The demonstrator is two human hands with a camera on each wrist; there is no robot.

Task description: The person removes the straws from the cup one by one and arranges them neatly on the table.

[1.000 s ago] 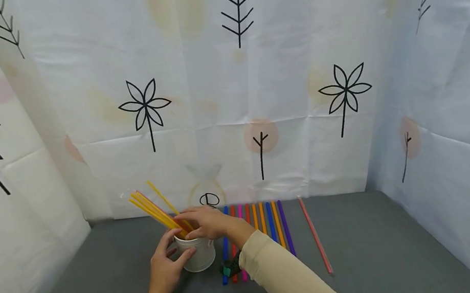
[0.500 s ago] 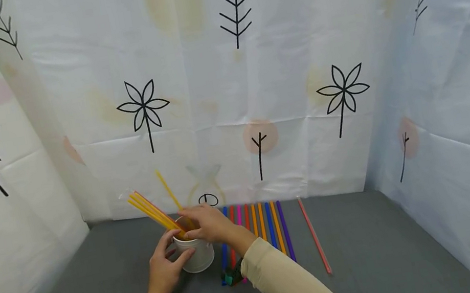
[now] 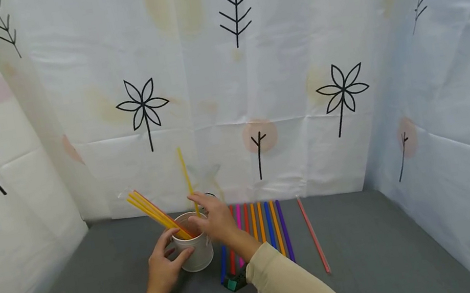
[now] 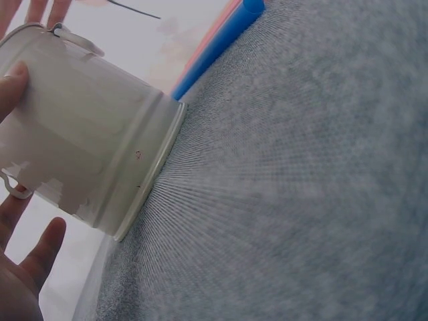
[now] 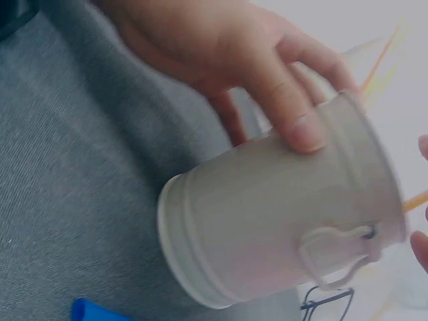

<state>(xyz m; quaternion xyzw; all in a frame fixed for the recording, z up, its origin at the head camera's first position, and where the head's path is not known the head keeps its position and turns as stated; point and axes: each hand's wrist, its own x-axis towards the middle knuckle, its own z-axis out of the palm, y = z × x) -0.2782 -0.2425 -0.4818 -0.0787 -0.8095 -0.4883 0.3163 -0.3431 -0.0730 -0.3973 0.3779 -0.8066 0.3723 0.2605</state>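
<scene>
Nearest, the wall of the white pail [image 3: 199,254] is held between the curled thumb and fingers of the left hand [image 3: 165,269]. Just beyond, a yellow straw [image 3: 185,169], nearer to the right hand [image 3: 220,223], is gripped by its fingers toward the lower part; its long axis is held almost upright above the pail's mouth, its lower end hidden, whereas a leftward slant was shown earlier. The bundle of straws [image 3: 156,213] is left leaning leftward inside; rightward, a row of straws [image 3: 269,218] is laid out.
</scene>
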